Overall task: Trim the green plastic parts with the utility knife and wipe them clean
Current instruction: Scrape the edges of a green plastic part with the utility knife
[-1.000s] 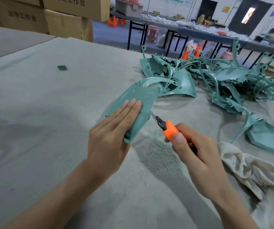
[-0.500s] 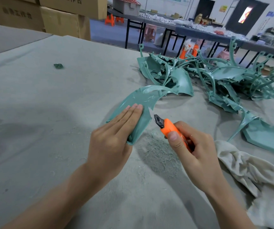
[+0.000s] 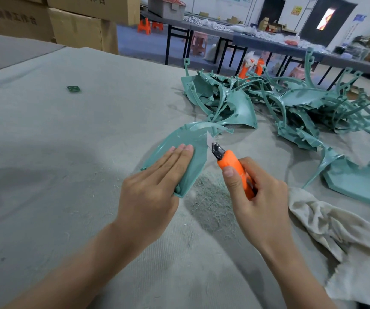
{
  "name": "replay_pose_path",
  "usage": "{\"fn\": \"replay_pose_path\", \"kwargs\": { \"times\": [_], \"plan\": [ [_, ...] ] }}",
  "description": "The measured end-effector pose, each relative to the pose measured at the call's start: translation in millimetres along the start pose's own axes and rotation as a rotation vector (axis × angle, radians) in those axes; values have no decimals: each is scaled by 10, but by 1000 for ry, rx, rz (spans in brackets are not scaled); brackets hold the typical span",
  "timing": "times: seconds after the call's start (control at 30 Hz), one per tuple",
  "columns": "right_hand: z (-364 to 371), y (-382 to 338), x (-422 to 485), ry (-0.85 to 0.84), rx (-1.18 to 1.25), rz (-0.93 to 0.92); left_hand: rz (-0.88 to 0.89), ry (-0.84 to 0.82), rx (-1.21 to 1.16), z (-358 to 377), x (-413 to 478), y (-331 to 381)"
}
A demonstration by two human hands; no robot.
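**Knife back on the edge of a green part**

The person's left hand [image 3: 150, 188] lay flat on the green plastic part [image 3: 186, 139], fingers straight and together, steadying it against the table [image 3: 68, 152]. The thumb was hidden beneath. The right hand [image 3: 257, 197] was wrapped round the orange utility knife [image 3: 233, 166], thumb along the top of the handle, with the short blade out.

Half a second before, the knife had been lifted clear of the part. Now its tip touched the part's right-hand edge again, farther up than where it had met the edge a second earlier, and past the left fingertips. This suggested the trimming was moving along that edge stroke by stroke and was not finished, with the wiping yet to come.

Fine shavings [image 3: 210, 197] lay on the table just below the two hands. A crumpled pale cloth [image 3: 335, 230] lay to the right, near the right wrist, untouched. Beyond the hands sat a tangled pile of green parts [image 3: 291, 103], apart from the one being cut.

As for containers, cardboard boxes [image 3: 79, 25] stood stacked at the far left, closed, so their contents could not be seen. A grey box [image 3: 166, 8] on a distant table showed something red on top, too far off to identify.
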State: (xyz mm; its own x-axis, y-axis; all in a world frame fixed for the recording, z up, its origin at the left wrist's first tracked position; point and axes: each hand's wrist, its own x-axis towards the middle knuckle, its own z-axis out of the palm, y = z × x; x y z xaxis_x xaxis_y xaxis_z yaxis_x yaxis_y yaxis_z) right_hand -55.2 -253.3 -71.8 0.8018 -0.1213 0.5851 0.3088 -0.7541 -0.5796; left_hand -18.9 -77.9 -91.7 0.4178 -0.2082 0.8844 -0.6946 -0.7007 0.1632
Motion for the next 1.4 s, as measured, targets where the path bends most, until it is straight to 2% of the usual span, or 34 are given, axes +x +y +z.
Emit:
{"fn": "replay_pose_path", "kwargs": {
  "times": [0.33,0.73,0.83,1.03,1.2,1.3,1.4],
  "plan": [
    [24,49,26,114,-135,32,9,16,22,31,-11,11],
    [-69,249,100,181,-157,81,-27,107,-24,95,-46,-16],
    [-43,212,85,148,-130,32,-189,110,-42,113,-43,-10],
    [-32,147,44,30,-73,-46,-724,192,-198,83,71,-140],
    [-23,141,42,4,-70,-31,-915,206,-272,116,68,-309],
    [-39,126,60,4,81,64,-889,218,-375,98,84,-263],
    [-92,88,92,27,273,130,-669,150,-367,59,96,-132]
  ]
}}
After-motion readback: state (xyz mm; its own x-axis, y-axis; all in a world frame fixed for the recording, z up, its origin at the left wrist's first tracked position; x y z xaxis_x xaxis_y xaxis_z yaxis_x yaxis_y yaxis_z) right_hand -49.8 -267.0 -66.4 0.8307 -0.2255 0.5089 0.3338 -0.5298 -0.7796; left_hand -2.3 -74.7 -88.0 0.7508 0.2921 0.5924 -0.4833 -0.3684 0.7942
